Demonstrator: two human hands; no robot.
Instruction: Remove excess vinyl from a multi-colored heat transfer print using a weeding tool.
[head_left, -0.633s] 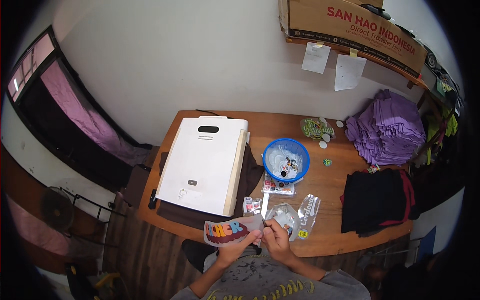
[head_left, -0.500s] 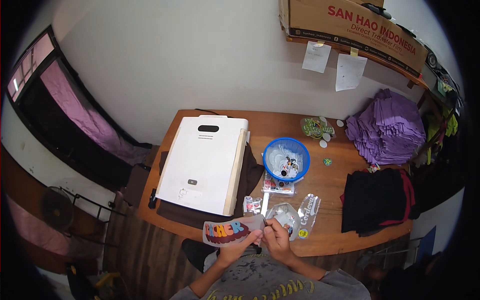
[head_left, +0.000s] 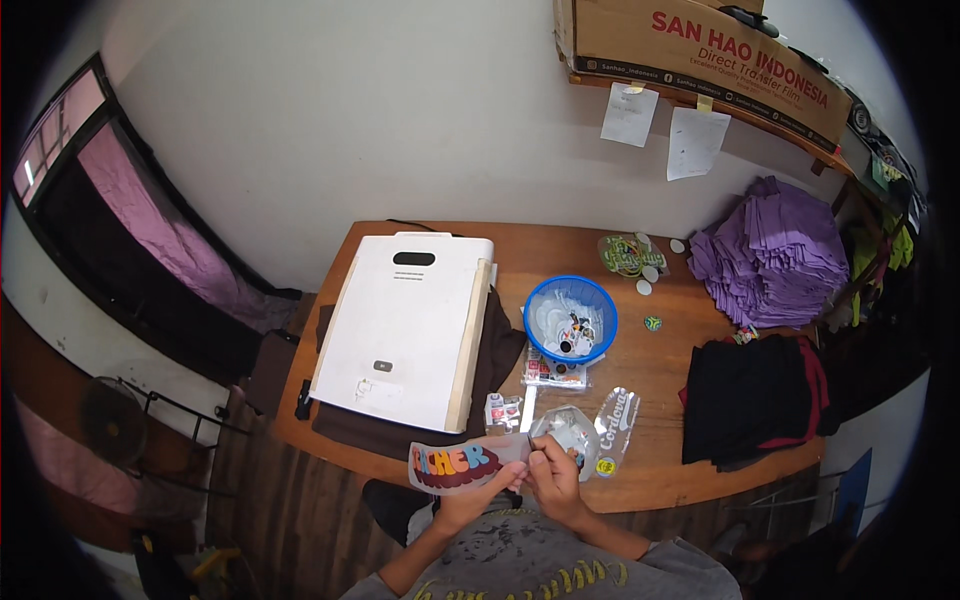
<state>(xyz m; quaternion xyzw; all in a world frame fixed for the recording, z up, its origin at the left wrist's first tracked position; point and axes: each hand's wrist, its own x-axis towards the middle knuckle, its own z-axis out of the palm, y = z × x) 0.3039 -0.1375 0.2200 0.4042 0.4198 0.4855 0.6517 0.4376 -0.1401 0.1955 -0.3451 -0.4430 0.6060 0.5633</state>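
Over the table's front edge, I hold a clear transfer film (head_left: 455, 470) with colourful block lettering in blue, orange and maroon. My left hand (head_left: 488, 492) pinches it near its right end, thumb on top. Closed beside it, my right hand (head_left: 556, 484) has its fingertips at the film's right edge, close to the left thumb; whether a small piece sits between them is hidden. Just beyond my right hand lies a clear plastic bag (head_left: 570, 432) of small printed pieces. A film with silver lettering (head_left: 616, 425) rests to the right of the bag.
A white heat press (head_left: 400, 330) stands on dark cloth at left. Behind the bag is a blue basket (head_left: 612, 325) of film scraps. Folded black garments (head_left: 745, 400) and stacked purple fabric (head_left: 770, 255) occupy the right side. A shelf with a cardboard box (head_left: 700, 50) hangs above.
Both hands keep their grip at the film's right end, almost unmoved. The film's left end has shifted very slightly right, and the whole view has moved a little.
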